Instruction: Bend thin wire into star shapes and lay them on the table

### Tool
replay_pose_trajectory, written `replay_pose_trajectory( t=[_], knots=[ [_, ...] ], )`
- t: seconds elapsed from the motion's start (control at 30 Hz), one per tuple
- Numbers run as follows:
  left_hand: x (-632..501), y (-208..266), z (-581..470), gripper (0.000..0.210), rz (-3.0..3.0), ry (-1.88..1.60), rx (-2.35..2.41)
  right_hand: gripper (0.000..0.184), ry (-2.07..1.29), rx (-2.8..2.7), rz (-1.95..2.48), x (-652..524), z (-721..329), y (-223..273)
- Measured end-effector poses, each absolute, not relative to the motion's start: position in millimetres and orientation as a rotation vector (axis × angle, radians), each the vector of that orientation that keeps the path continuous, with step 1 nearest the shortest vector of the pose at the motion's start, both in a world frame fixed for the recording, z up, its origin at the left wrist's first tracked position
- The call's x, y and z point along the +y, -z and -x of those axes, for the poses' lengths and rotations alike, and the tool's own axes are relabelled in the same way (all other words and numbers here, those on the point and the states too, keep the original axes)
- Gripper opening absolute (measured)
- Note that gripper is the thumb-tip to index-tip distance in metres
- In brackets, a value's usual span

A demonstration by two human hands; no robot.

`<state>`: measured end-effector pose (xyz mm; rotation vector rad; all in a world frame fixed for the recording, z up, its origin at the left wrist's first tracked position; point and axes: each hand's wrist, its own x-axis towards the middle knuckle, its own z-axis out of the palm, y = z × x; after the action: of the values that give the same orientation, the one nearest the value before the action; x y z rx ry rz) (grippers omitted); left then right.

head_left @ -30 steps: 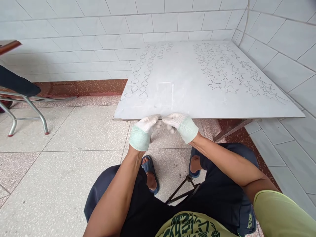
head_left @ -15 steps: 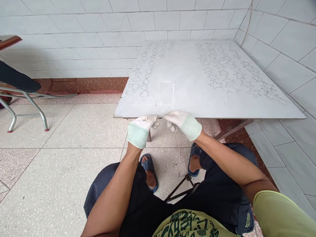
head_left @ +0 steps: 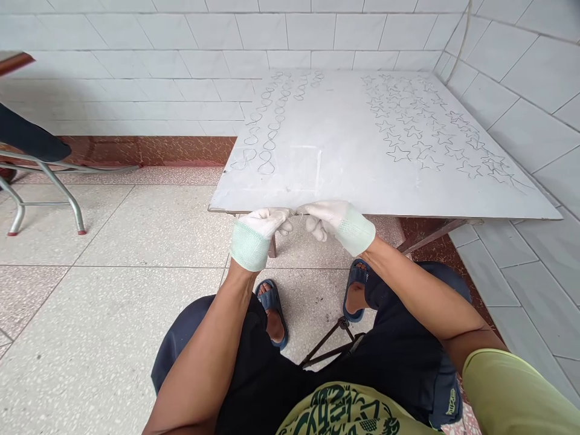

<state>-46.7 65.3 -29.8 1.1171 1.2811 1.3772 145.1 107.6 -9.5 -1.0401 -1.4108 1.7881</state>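
Note:
Both my hands wear white gloves with pale green cuffs and meet at the near edge of a white tabletop [head_left: 353,175]. My left hand [head_left: 265,226] pinches a thin wire [head_left: 295,229] between thumb and fingers. From the other side my right hand [head_left: 328,223] pinches the same wire, its fingertips close to the left ones. A small curved piece of the wire hangs between the hands; the rest is hidden by the fingers. On the table lie wire stars [head_left: 399,154] at the right and looped, figure-eight-like wire shapes [head_left: 266,163] at the left.
A metal-legged stool [head_left: 49,193] with a person's dark-clothed leg [head_left: 31,136] stands at far left. White tiled walls [head_left: 181,60] border the table behind and at right. Below are my sandalled feet [head_left: 274,314] and a dark folding stand's legs [head_left: 333,344].
My right hand has shifted and turned slightly, and the curved wire between the fingers shows more clearly. The whole view has tilted a little; the shapes on the table have stayed in place.

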Motion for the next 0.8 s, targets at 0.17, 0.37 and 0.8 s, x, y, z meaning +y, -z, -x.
replay_pose_trajectory(
  t=[0.17,0.37,0.8],
  knots=[
    [61,27,37,0.021,-1.194,-1.361,1.504,0.029,-1.801,-1.56,0.999,102,-144,13],
    [61,28,33,0.023,-1.158,-1.398,1.611,0.031,-1.585,-1.831,1.182,94,-138,3],
    [63,38,48,0.034,-1.179,-1.198,1.295,0.029,-1.176,-2.014,1.26,83,-134,5]
  ],
)
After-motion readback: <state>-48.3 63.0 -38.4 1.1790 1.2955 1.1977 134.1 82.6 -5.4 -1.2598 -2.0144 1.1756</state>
